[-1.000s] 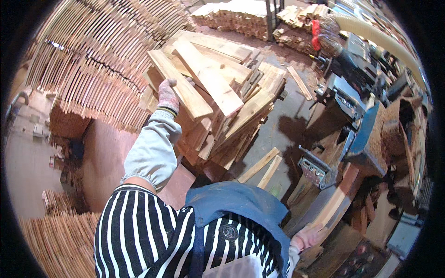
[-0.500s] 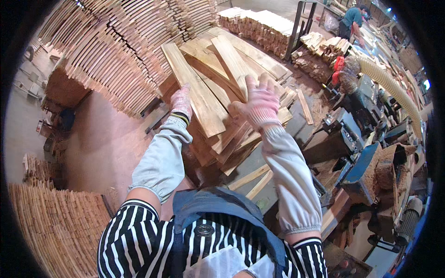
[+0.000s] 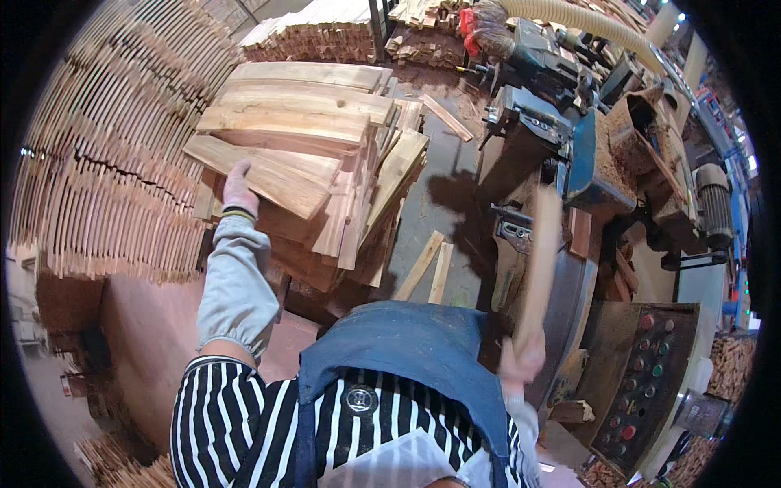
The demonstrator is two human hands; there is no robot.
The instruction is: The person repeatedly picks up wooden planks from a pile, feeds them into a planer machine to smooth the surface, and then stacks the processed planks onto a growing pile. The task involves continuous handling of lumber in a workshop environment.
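My left hand (image 3: 241, 192), in a pale knit glove, holds the near left edge of a wooden board (image 3: 272, 180) on the stack. Its thumb lies on top; the fingers are hidden beneath. My right hand (image 3: 523, 358), slightly blurred, is closed around the near end of another wooden board (image 3: 540, 260). That board points away from me, beside the woodworking machine (image 3: 590, 154). More long boards (image 3: 293, 98) are piled unevenly beyond my left hand.
Tall stacks of narrow wood strips (image 3: 122, 187) stand at the left. A control panel (image 3: 643, 382) with coloured buttons is at the lower right. A ribbed hose (image 3: 586, 16) crosses the upper right. Two loose strips (image 3: 431, 268) lie in the middle.
The view has turned rightward. My right hand has moved from the pile to the machine side, now with a board in it. My left hand stays at the board on the stack.
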